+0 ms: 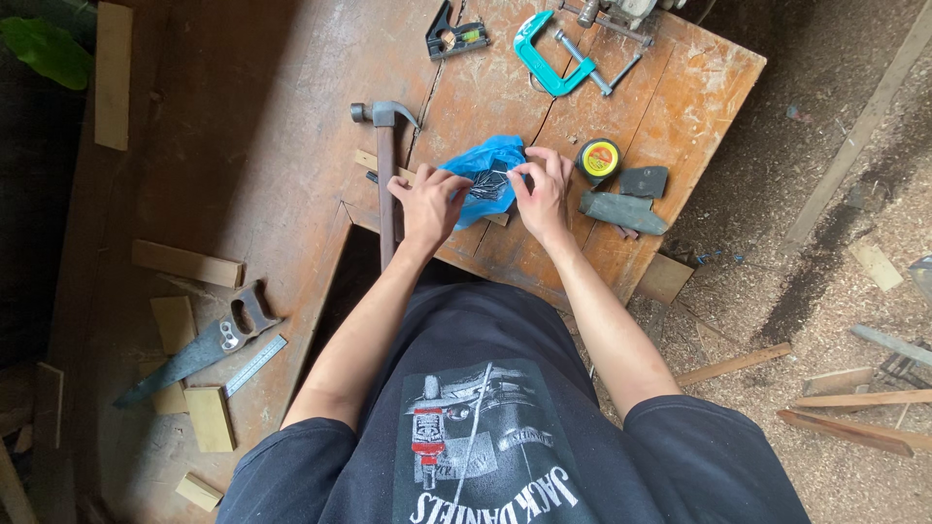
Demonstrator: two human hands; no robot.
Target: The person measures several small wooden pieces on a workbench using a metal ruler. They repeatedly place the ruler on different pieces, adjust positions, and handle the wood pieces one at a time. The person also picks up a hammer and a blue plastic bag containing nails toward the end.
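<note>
Both hands pinch a blue plastic bag (485, 170) at bench centre, left hand (429, 201) pinning its 9 o'clock edge flat, right hand (542, 189) tugging the 3 o'clock opening, claw hammer (385, 165) parked handy at 9 o'clock, tape roll (599, 158) at 3.

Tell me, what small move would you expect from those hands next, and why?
Probably spreading the blue plastic bag wider: both the left hand and right hand pinch its mouth, and small dark pieces, perhaps nails, show inside.

Soft daylight, sharp, darker left edge
</note>
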